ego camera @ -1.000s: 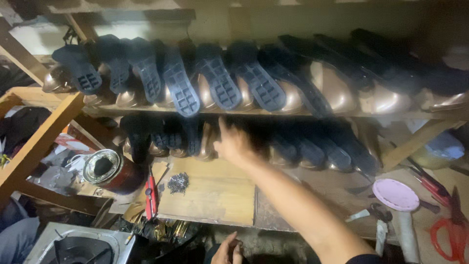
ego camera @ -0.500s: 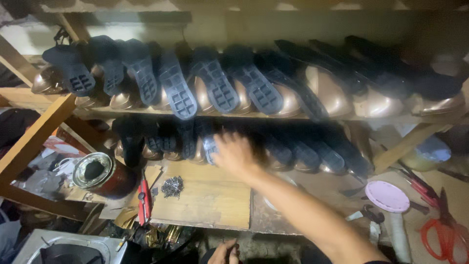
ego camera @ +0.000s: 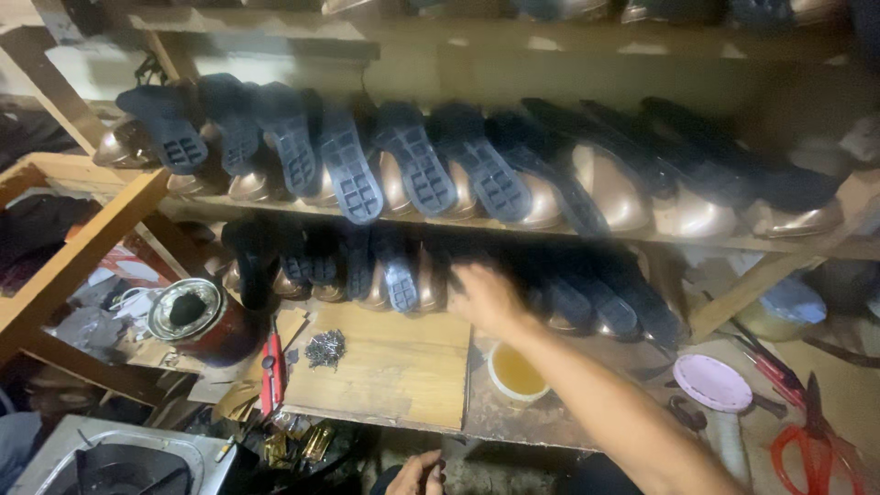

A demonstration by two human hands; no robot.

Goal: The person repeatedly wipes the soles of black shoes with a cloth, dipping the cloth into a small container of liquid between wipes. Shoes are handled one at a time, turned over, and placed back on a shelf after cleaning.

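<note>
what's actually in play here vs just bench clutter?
In play:
- right hand, reaching into the lower-shelf shoes
- left hand, low at the frame edge; too little shows to tell whether it holds anything

Lying about:
- open tin
- pile of nails
- red-handled tool
- cup of yellow liquid
- red scissors
- upper-shelf shoes

The right arm reached forward from the lower right corner, bare and nearly straight, running diagonally up and to the left. The right hand [ego camera: 484,298] was at the end of that reach, seen from the back, its knuckles up and its fingers pointing away and blurred, so whether they gripped anything could not be told. The left hand [ego camera: 417,475] sat low at the bottom edge, close to the body, only partly in view, with fingers loosely curled.
</note>
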